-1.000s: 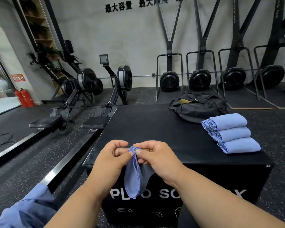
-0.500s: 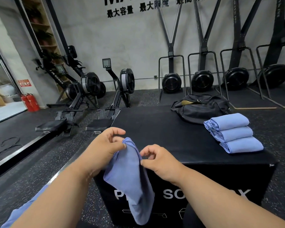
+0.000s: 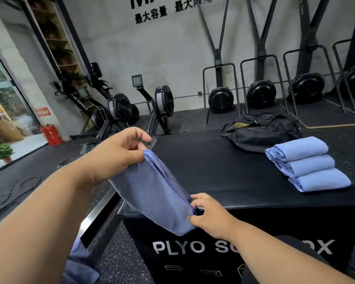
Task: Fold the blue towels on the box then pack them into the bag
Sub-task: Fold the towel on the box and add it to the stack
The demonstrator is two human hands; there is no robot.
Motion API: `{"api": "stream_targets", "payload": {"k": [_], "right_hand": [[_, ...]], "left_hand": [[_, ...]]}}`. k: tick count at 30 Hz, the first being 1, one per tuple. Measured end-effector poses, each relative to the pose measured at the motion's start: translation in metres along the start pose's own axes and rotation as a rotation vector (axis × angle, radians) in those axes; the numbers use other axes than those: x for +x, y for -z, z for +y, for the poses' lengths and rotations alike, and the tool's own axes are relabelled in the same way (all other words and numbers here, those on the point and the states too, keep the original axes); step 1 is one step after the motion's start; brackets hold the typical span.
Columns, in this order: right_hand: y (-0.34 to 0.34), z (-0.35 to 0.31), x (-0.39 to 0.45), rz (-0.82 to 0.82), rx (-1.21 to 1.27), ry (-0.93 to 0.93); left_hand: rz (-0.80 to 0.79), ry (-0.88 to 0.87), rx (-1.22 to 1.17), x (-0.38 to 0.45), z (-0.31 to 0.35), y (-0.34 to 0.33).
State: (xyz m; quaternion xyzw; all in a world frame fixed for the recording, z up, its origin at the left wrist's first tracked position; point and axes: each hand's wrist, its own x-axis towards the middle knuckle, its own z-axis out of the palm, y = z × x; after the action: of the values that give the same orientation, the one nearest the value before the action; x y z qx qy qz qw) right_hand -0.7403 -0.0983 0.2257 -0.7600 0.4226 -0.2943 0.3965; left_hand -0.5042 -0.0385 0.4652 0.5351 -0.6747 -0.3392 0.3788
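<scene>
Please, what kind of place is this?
Most likely a gym: rowing machines stand by the wall, ski trainers line it, and a black plyo box serves as the work surface.

A grey concrete wall [image 3: 172, 58] has black letters [image 3: 152, 15]. Black rowing machines [image 3: 121, 111] stand on the dark speckled floor [image 3: 39, 171]. Two red fire extinguishers [image 3: 50, 134] sit by a big window [image 3: 2, 99].

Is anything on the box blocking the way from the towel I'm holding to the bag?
Mostly clear. The towel hangs between the left hand and right hand at the box's near left edge. Bare black top runs to the bag at the far side. The folded towels lie right of that line.
</scene>
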Motion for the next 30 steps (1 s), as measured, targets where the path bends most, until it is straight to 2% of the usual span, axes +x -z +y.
{"api": "stream_targets", "payload": {"k": [4, 12, 20, 25, 30], "right_hand": [[0.002, 0.018, 0.0, 0.008, 0.028, -0.03], [0.013, 0.037, -0.013, -0.118, 0.088, -0.105], [0.015, 0.047, -0.019, -0.168, 0.098, -0.156], [0.017, 0.052, -0.017, -0.091, 0.232, -0.208], [0.027, 0.052, -0.012, 0.059, 0.576, -0.375]], "left_hand": [[0.028, 0.008, 0.069, 0.005, -0.003, 0.011], [0.113, 0.035, 0.103, 0.009, -0.033, 0.016], [0.167, 0.01, 0.153, 0.014, -0.049, 0.018], [0.261, -0.025, 0.177, 0.018, -0.055, 0.024], [0.341, -0.02, 0.131, 0.021, -0.061, 0.023]]}}
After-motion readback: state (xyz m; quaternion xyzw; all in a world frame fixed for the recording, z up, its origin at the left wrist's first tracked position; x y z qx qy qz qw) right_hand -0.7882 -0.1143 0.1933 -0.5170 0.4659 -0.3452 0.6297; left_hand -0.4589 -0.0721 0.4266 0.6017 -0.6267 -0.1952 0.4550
